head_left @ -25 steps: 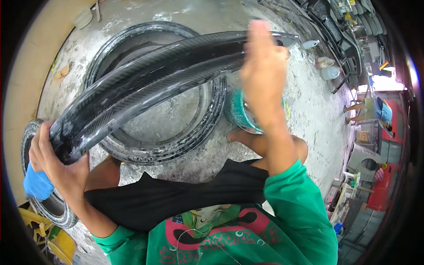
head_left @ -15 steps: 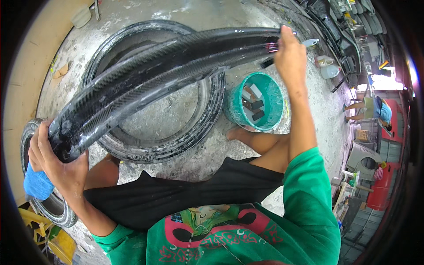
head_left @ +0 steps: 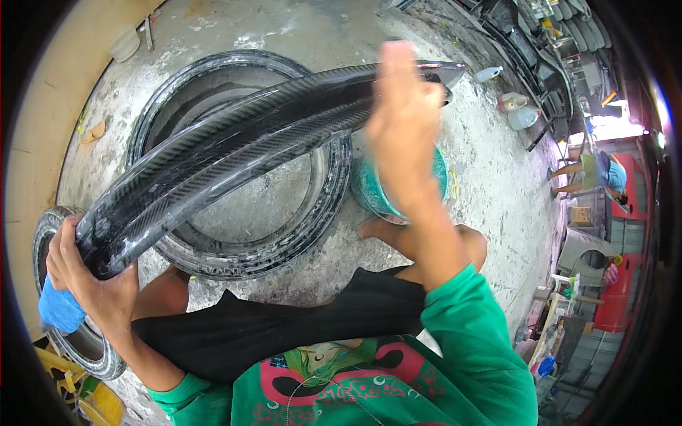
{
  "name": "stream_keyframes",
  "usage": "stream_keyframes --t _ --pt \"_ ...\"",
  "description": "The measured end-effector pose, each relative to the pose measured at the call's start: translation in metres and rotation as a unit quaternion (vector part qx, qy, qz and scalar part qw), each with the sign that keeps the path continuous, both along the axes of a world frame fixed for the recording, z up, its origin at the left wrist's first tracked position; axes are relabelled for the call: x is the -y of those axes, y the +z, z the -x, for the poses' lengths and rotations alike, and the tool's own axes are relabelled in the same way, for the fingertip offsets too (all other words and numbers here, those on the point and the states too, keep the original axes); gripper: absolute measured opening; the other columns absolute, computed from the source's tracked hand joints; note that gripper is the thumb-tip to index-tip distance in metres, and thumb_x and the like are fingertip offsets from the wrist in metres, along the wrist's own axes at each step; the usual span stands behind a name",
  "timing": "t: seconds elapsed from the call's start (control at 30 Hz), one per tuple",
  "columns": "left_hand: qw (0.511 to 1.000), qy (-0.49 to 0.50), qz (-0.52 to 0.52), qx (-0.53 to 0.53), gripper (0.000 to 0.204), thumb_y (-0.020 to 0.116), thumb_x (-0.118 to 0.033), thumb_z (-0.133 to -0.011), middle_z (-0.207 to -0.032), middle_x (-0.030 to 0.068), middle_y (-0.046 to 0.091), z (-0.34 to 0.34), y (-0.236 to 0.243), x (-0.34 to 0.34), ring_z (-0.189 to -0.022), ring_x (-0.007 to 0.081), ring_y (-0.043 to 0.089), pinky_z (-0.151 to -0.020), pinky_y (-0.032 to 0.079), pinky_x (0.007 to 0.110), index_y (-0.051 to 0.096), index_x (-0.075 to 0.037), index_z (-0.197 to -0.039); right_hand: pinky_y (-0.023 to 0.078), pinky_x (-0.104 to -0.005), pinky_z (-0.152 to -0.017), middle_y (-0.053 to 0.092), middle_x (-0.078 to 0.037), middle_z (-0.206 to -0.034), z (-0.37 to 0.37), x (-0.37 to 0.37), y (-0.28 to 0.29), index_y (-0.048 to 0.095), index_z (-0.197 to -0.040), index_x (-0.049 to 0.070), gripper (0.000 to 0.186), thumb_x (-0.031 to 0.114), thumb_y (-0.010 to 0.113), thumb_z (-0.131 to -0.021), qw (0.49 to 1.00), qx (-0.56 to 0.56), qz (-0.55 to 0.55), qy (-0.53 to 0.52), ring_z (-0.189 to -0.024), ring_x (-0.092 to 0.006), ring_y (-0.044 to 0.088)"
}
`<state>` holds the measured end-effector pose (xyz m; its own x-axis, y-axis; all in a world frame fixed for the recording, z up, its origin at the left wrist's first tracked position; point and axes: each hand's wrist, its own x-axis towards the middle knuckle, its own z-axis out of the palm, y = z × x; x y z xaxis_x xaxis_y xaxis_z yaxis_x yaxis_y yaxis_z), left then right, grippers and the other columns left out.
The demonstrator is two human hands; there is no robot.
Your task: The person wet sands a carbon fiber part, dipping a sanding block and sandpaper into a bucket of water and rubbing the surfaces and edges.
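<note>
A long, curved, glossy black carbon-fibre part (head_left: 234, 138) slants up from lower left to upper right. My left hand (head_left: 96, 273) is closed round its lower left end, thumb on the near side. A blue cloth (head_left: 60, 305) shows just beneath that hand; whether the hand touches it I cannot tell. Over the part, close to its far right end, my right hand (head_left: 406, 121) is smeared by motion. Its fingers cannot be made out, nor whether they touch the surface.
Under the part lies a large tyre (head_left: 330, 206), and a smaller tyre (head_left: 106, 358) is at the left. A green bucket (head_left: 366, 188) stands behind my right forearm. Plastic jugs (head_left: 524, 118) sit on the floor at right. Farther right, another person (head_left: 612, 176) bends over.
My right hand has left the part's far right end and moved left over it. That end now sits slightly lower. My left hand keeps its grip.
</note>
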<state>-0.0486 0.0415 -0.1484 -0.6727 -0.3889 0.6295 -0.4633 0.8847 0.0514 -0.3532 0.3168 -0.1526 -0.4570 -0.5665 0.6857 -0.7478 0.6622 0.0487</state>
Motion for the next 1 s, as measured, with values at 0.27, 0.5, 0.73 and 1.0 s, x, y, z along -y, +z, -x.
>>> stream_keyframes --t 0.27,0.5,0.73,1.0 --pt "1.000 -0.025 0.012 0.004 0.080 0.083 -0.021 -0.058 -0.120 0.0145 0.061 0.004 0.017 -0.005 -0.117 0.0360 0.054 -0.106 0.034 0.046 0.055 -0.002 -0.132 0.042 -0.0456 -0.091 0.057 -0.027 -0.139 0.092 -0.071 -0.016 0.060 -0.131 -0.007 0.038 0.001 0.051 -0.095 0.988 -0.035 0.106 -0.105 -0.118 -0.0398 0.061" --pt "1.000 -0.006 0.020 -0.006 0.080 0.083 -0.018 -0.061 -0.121 0.0138 0.062 -0.014 0.008 0.006 -0.120 0.0358 0.054 -0.109 0.033 0.046 0.054 -0.001 -0.133 0.044 -0.0411 -0.090 0.053 -0.023 -0.147 -0.034 0.006 0.001 0.053 -0.143 0.000 0.065 -0.009 0.057 -0.078 0.993 -0.018 -0.001 0.120 -0.115 -0.0288 0.063" --pt "0.999 -0.036 -0.010 0.008 0.079 0.082 -0.018 -0.061 -0.120 0.0145 0.062 0.006 0.006 0.004 -0.117 0.0363 0.055 -0.107 0.034 0.047 0.055 -0.001 -0.133 0.051 -0.0466 -0.089 0.062 -0.029 -0.126 0.087 -0.083 0.029 0.061 -0.127 -0.005 0.043 -0.006 0.056 -0.084 0.969 0.192 0.013 -0.154 -0.097 -0.0411 0.067" --pt "1.000 -0.014 0.019 -0.005 0.081 0.082 -0.019 -0.059 -0.121 0.0132 0.062 -0.004 0.014 -0.002 -0.118 0.0354 0.055 -0.108 0.033 0.046 0.054 0.000 -0.133 0.050 -0.0440 -0.090 0.057 -0.022 -0.142 0.062 -0.065 0.023 0.056 -0.137 0.000 0.061 -0.009 0.058 -0.076 0.997 0.040 -0.057 -0.009 -0.102 -0.0430 0.061"
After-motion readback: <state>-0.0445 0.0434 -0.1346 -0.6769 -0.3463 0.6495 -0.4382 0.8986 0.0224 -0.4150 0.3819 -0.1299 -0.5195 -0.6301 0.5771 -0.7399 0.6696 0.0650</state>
